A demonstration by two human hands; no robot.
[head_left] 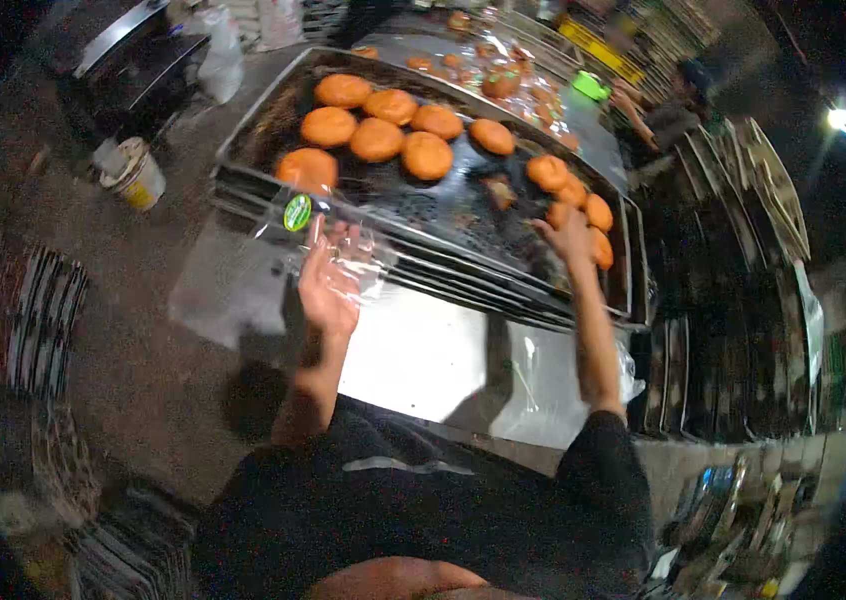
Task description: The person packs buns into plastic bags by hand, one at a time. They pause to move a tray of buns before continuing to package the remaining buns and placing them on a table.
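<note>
My left hand (328,290) holds a clear plastic bag (373,262) with a round green label (297,212), near the front left edge of a dark baking tray (423,228). The film lies over its fingers. A round golden-brown bun (307,172) lies just beyond the bag. My right hand (571,240) is over the right end of the tray, thumb spread from the fingers, with the fingertips at a bun (559,213) they partly cover. More buns (598,211) lie close around it. Several others (377,140) sit in a cluster on the tray's left half.
More trays are stacked beneath this one. A white surface (418,350) and clear plastic film (533,390) lie in front. Bagged buns (503,80) fill the table behind, where another person (673,115) stands. A bucket (135,178) is on the left; racks (733,300) are on the right.
</note>
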